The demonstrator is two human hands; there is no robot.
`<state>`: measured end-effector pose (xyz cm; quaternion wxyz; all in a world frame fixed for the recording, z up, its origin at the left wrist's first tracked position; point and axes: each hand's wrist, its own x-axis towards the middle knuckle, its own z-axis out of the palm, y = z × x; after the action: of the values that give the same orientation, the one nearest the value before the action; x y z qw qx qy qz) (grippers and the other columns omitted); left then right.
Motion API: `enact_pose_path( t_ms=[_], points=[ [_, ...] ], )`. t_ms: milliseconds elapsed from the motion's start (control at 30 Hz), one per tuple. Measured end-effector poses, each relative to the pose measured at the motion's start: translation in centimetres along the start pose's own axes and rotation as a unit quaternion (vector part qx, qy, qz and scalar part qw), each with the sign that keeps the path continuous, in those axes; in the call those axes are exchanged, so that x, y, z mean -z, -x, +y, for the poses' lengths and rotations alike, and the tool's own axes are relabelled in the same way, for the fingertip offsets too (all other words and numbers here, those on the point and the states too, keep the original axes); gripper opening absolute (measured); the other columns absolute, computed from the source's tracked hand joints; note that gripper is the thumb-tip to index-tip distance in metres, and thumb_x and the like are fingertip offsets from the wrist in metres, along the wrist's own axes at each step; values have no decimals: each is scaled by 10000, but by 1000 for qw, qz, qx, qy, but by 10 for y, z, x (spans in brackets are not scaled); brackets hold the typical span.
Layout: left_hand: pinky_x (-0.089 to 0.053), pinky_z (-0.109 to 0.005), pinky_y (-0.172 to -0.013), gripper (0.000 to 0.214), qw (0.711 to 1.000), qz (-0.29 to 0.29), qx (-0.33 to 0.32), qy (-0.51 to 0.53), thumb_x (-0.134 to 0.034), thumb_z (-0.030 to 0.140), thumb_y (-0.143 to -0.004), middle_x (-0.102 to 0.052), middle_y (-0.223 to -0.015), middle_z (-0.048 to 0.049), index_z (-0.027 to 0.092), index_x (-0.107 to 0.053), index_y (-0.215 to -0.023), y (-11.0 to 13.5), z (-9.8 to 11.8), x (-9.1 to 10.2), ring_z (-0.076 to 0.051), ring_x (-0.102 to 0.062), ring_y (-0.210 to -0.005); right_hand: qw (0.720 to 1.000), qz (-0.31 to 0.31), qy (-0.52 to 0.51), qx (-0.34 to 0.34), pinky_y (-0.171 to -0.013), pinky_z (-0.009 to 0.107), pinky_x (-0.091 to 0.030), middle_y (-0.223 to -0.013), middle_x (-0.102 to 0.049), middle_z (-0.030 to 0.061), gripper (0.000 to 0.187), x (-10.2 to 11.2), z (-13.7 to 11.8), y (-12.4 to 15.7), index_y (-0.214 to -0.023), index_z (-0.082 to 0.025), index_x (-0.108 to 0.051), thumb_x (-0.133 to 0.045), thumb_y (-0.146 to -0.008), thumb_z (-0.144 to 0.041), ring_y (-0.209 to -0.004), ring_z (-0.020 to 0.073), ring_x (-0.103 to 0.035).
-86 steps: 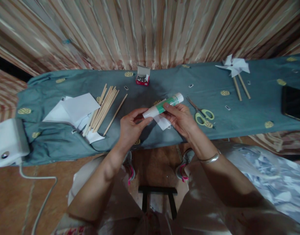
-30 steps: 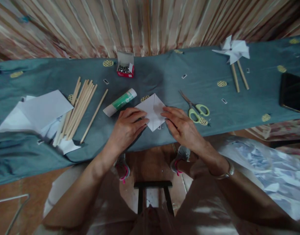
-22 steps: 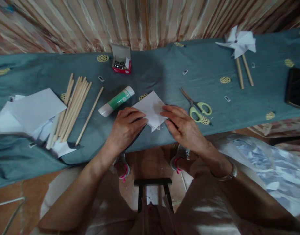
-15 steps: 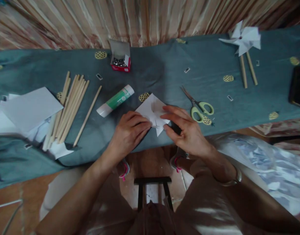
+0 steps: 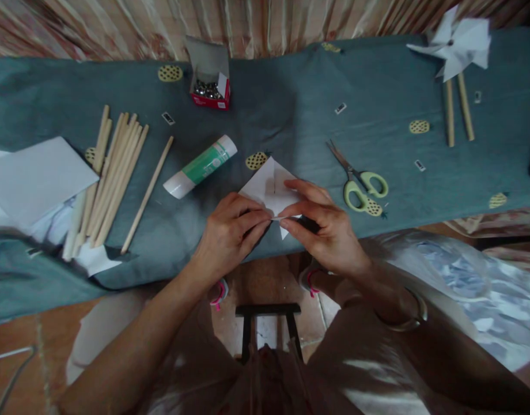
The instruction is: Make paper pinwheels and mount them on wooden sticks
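A white sheet of paper [image 5: 271, 183] with cut slits lies near the table's front edge, one corner pointing away from me. My left hand [image 5: 233, 227] pinches its near left side between thumb and fingers. From the right, my right hand [image 5: 323, 222] pinches the paper's near edge, where a flap stands folded up; a small pointed tip sticks out below. Left of the hands lies a glue stick [image 5: 202, 167] with a green label. Scissors [image 5: 355, 181] with light green handles rest to the right, blades partly apart.
Several wooden sticks [image 5: 113, 178] and white sheets [image 5: 40, 178] lie at the left, with one stick [image 5: 148, 193] apart. An open red box [image 5: 209, 92] of small metal pieces stands at the back. Paper pinwheels [image 5: 459, 46] on sticks lie at the far right. A dark stool [image 5: 268, 310] is below.
My right thumb and fingers have closed on the paper's near edge, and its flap now stands up. My left hand keeps its pinch. The whole view has shifted slightly.
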<state>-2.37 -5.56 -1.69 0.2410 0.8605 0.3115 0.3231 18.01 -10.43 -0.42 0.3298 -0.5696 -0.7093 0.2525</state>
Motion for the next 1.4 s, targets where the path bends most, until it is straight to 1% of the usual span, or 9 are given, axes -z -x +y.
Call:
enact_pose_path(
  t_ms=[200, 333, 500, 700, 833, 933, 1067, 1233, 1400],
  points=[
    [-555, -346, -813, 134, 999, 2, 38, 15, -610, 240, -938, -748, -934, -47, 198, -709, -1018, 1, 6, -2, -177, -683, -881, 999, 21, 9, -22, -1086, 549, -456, -1351, -625, 69, 105, -6, -2, -2, -861, -253, -706, -626, -902, -307, -1283, 285, -553],
    [-553, -322, -793, 128, 998, 11, 52, 20, -618, 228, -933, -760, -945, -40, 200, -704, -1024, 2, 7, -4, -167, -688, -885, 999, 23, 22, -31, -1091, 552, -467, -1347, -623, 53, 53, -7, -3, -3, -853, -282, -682, -641, -887, -285, -1285, 261, -553],
    [-561, -328, -806, 124, 999, 9, 45, 12, -612, 220, -936, -762, -950, -36, 201, -711, -1008, 2, 6, -4, -168, -698, -885, 999, 32, 14, -33, -1092, 551, -471, -1333, -628, 83, 34, -9, -2, -4, -833, -258, -661, -661, -867, -252, -1287, 271, -556],
    [-576, -346, -803, 132, 998, 1, 58, 7, -604, 226, -938, -761, -945, -44, 208, -720, -998, 0, 8, -2, -181, -703, -891, 997, 45, 6, -66, -1082, 556, -480, -1349, -616, 86, 34, -9, -3, -3, -867, -260, -651, -678, -853, -276, -1286, 287, -561],
    [-582, -354, -802, 129, 998, 4, 70, 8, -611, 218, -930, -762, -948, -48, 214, -723, -994, -1, 10, -3, -188, -706, -895, 998, 40, 19, -54, -1098, 573, -455, -1354, -612, 79, 33, -8, -3, -3, -865, -269, -637, -669, -864, -276, -1290, 285, -556],
    [-582, -361, -819, 131, 997, 7, 71, 4, -612, 211, -925, -761, -934, -50, 210, -729, -984, 0, 10, -3, -190, -706, -890, 998, 36, 31, -43, -1119, 554, -438, -1356, -608, 77, 4, -9, -3, -3, -882, -270, -645, -646, -883, -267, -1304, 281, -542],
    [-581, -371, -837, 151, 997, 6, 76, -5, -604, 220, -926, -753, -939, -48, 225, -732, -1005, 1, 9, -4, -194, -704, -893, 998, 37, 32, -30, -1129, 539, -431, -1345, -615, 91, 45, -10, -3, -2, -899, -264, -659, -617, -899, -250, -1308, 282, -536],
    [-581, -355, -801, 150, 997, 8, 75, -4, -605, 218, -924, -747, -903, -51, 211, -732, -1002, 0, 9, -4, -194, -701, -874, 998, 45, 38, -16, -1118, 518, -448, -1332, -623, 84, 102, -10, -6, -1, -931, -273, -673, -571, -924, -265, -1300, 268, -543],
    [-579, -343, -792, 168, 998, -4, 63, -14, -585, 228, -939, -750, -892, -44, 211, -744, -989, -1, 8, -3, -182, -701, -851, 997, 32, 66, -11, -1109, 525, -463, -1358, -608, 28, 190, -11, -5, 0, -980, -318, -704, -518, -950, -295, -1313, 264, -534]
  ],
)
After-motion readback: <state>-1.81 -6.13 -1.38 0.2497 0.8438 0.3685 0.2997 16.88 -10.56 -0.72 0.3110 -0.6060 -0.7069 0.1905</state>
